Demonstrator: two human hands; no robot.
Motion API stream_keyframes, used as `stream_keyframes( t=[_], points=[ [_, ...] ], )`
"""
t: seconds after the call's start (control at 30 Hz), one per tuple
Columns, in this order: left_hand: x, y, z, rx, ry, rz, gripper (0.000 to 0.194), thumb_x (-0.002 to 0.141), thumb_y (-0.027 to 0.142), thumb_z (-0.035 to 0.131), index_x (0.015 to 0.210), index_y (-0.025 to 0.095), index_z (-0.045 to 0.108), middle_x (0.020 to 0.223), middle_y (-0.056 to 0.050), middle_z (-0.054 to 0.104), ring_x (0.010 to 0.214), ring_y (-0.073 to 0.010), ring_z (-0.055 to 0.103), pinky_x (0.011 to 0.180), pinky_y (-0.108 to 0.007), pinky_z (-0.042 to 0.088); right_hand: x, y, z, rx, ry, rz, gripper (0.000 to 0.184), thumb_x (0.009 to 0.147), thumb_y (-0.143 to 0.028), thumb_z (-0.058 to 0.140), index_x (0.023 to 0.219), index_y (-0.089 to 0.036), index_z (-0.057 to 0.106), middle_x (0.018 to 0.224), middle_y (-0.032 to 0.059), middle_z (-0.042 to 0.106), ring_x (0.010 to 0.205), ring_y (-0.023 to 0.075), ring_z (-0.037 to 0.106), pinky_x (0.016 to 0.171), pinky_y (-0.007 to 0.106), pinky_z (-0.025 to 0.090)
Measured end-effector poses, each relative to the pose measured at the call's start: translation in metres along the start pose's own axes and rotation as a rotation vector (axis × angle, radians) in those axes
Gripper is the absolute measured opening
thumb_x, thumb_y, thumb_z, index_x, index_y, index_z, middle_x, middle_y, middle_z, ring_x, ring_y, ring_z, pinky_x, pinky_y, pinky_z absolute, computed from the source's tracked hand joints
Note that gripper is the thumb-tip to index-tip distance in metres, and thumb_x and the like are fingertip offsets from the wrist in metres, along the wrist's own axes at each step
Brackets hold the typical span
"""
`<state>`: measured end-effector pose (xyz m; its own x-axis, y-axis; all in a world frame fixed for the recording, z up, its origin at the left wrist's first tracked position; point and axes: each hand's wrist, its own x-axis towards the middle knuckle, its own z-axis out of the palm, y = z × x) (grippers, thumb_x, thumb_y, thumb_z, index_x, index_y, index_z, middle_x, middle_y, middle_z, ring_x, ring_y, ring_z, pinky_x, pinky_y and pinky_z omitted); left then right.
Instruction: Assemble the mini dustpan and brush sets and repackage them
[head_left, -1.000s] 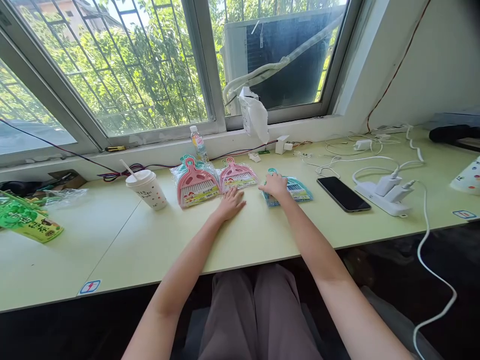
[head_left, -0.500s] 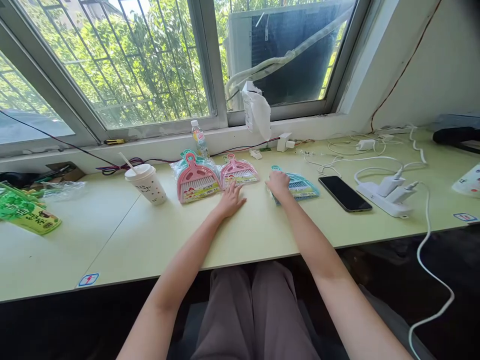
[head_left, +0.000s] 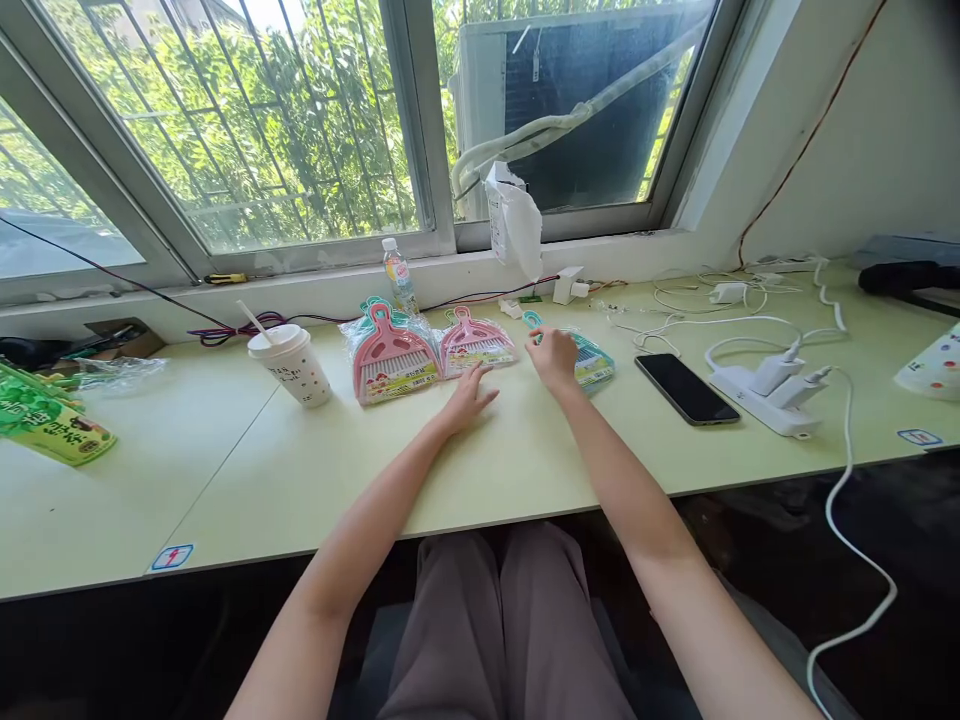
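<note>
Three packaged mini dustpan-and-brush sets lie in a row on the pale green desk (head_left: 525, 460). The large pink set (head_left: 391, 355) is on the left and a smaller pink set (head_left: 474, 345) is in the middle. My left hand (head_left: 469, 398) lies flat and open on the desk, its fingertips at the near edge of the smaller pink set. My right hand (head_left: 553, 355) rests on the teal set (head_left: 592, 362), fingers curled over its left part and covering it.
A lidded paper cup with a straw (head_left: 290, 363) stands left of the sets, a small bottle (head_left: 397, 273) behind them. A black phone (head_left: 686, 388), a white power strip with chargers (head_left: 772, 385) and loose white cables lie to the right. Green packets (head_left: 45, 425) lie far left.
My right hand has drawn the teal set leftwards, closer to the smaller pink set. My left hand has stayed almost in place, its fingers a little more spread.
</note>
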<state>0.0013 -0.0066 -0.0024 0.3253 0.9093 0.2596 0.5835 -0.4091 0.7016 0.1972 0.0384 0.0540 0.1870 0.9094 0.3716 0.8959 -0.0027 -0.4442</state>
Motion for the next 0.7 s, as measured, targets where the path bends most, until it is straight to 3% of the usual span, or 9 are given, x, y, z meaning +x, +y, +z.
stream_keyframes(
  t=[0.13,0.23,0.33,0.7],
  points=[
    [0.005,0.006,0.002,-0.610,-0.035,-0.171,0.056,0.091,0.052,0.052,0.141,0.027,0.047,0.155,-0.011,0.045,0.145,-0.0253,0.041,0.119,-0.044,0.032,-0.013,-0.020,-0.003,0.118,0.036,-0.161,0.036,0.094,-0.021,0.045,0.119,-0.020,0.071,0.107,0.0103,0.076,0.100,0.0253,0.069,0.087,0.031,0.048],
    [0.005,0.007,-0.002,-0.876,-0.170,-0.272,0.056,0.087,0.056,0.060,0.135,0.027,0.054,0.145,-0.012,0.056,0.137,-0.0257,0.051,0.117,-0.043,0.037,-0.025,-0.032,0.005,0.131,-0.020,-0.274,0.037,0.094,-0.017,0.043,0.120,-0.019,0.070,0.110,0.0099,0.075,0.101,0.0241,0.068,0.088,0.030,0.048],
    [0.005,0.006,-0.006,-0.983,-0.228,-0.297,0.052,0.083,0.053,0.067,0.125,0.023,0.062,0.132,-0.012,0.066,0.132,-0.0256,0.055,0.116,-0.042,0.038,-0.032,-0.038,0.014,0.105,-0.088,-0.326,0.038,0.094,-0.012,0.043,0.121,-0.018,0.069,0.114,0.0094,0.074,0.105,0.0232,0.068,0.089,0.029,0.048],
    [0.003,0.010,-0.006,-1.163,-0.075,-0.280,0.032,0.085,0.050,0.064,0.100,0.022,0.065,0.095,-0.005,0.071,0.100,-0.0199,0.066,0.100,-0.037,0.049,-0.054,-0.056,0.011,0.282,-0.089,-0.425,0.047,0.094,-0.011,0.043,0.137,-0.022,0.058,0.123,0.0073,0.071,0.111,0.0217,0.067,0.095,0.032,0.050]
  ],
)
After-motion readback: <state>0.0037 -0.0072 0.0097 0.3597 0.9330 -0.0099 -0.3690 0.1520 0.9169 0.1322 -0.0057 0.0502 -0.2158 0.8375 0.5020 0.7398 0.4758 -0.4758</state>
